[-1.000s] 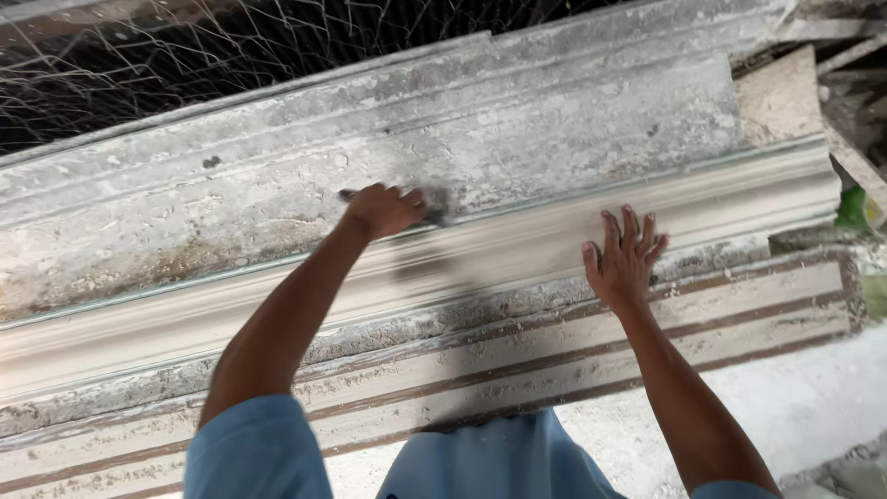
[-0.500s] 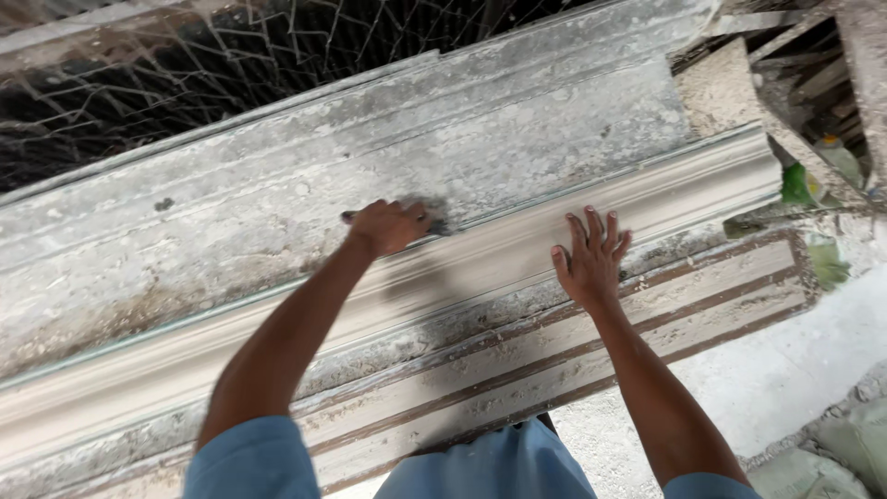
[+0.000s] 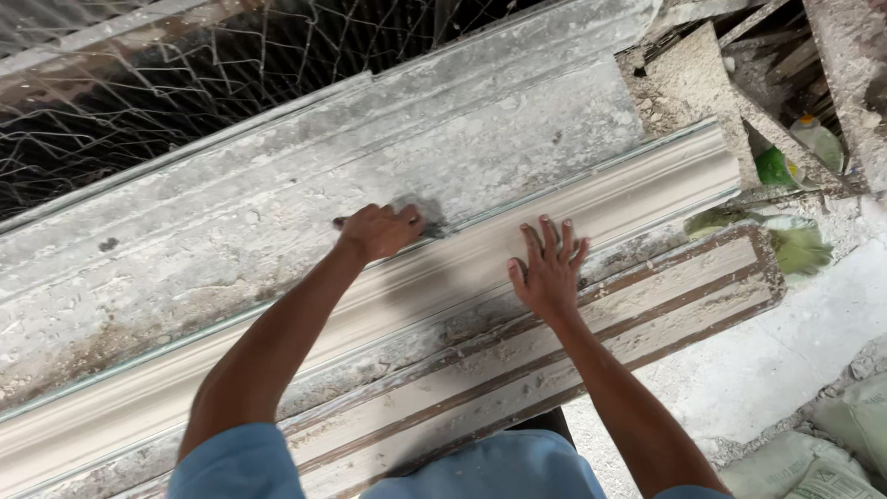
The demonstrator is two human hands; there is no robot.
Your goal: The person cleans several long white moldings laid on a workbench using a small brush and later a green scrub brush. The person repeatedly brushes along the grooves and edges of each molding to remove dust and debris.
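Head view: left hand [image 3: 379, 229], fist closed on something unclear, has slid leftward along the long cream plaster moulding [image 3: 591, 208]; right hand [image 3: 547, 268] stays flat mid-frame, fingers spread.

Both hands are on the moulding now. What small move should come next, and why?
Probably slide the left hand a little further along the moulding's top edge. It is closed there on something small I cannot make out, while the right hand lies flat with spread fingers on the profile, steadying it. Plenty of length lies beyond.
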